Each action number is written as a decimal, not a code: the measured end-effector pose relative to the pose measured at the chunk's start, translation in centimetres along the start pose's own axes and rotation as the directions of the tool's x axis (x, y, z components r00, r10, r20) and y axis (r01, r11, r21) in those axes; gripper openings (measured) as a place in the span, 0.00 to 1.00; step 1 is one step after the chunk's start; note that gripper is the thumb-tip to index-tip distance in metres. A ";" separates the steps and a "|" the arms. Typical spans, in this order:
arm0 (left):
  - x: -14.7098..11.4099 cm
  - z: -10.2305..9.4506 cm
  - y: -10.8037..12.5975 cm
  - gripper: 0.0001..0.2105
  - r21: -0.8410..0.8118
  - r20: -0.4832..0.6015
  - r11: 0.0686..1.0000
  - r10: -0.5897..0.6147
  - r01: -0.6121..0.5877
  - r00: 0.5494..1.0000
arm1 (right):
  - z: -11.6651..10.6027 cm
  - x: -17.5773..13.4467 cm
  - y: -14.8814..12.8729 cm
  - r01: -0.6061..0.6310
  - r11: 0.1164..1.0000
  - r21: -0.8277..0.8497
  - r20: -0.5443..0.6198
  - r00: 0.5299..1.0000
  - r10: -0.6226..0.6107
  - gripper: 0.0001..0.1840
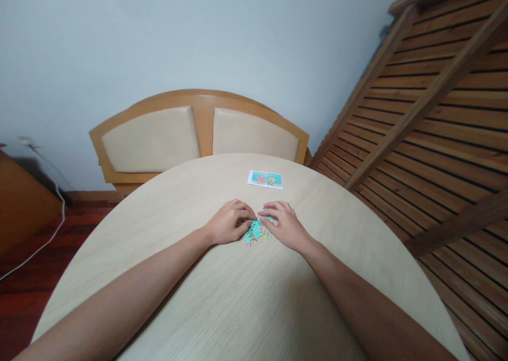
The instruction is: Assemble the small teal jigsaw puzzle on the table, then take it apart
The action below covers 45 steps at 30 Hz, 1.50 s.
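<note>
A small pile of jigsaw puzzle pieces (254,233), mostly turquoise with bits of pink and yellow, lies on the round pale wooden table (222,297). My left hand (230,222) rests at the pile's left side, its fingers bent and thumb apart from them, touching the pieces. From the right, my right hand (284,224) reaches over the pile with fingers spread and slightly curved. Some pieces are hidden beneath both hands. Beyond the hands lies a turquoise picture card (265,179) showing a pink and a yellow cartoon figure.
A wooden headboard with cream padded panels (153,138) stands behind the table against a pale wall. On the right leans a large slatted wooden frame (428,107). A white cable (59,220) runs down to the dark red floor at left.
</note>
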<state>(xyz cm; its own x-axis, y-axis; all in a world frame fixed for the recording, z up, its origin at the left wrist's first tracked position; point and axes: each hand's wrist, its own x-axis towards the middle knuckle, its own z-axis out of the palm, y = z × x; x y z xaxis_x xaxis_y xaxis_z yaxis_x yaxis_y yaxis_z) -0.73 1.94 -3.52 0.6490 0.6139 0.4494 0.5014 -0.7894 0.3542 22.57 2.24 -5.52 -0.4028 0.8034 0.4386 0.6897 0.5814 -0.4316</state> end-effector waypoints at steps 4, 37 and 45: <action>0.0 0.1 0.0 0.11 0.015 0.002 1.000 -0.006 0.006 1.000 | 0.0 0.1 0.2 -0.015 1.000 -0.008 -0.032 0.999 0.015 0.06; -0.1 0.1 -0.3 0.12 0.075 0.003 0.997 -0.033 0.033 0.999 | -0.3 0.1 0.1 -0.041 0.998 0.037 -0.021 0.999 0.042 0.05; -0.1 -0.1 0.1 0.14 0.051 0.075 0.996 0.068 -0.072 0.995 | -0.5 0.0 -0.1 -0.011 1.000 0.028 -0.021 1.000 0.012 0.06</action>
<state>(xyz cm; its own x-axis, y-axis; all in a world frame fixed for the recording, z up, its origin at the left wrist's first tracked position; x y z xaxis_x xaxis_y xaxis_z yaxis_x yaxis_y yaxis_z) -0.83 1.78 -3.45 0.7228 0.5566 0.4096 0.4820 -0.8308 0.2784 22.81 2.13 -5.12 -0.3824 0.8072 0.4496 0.6770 0.5759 -0.4582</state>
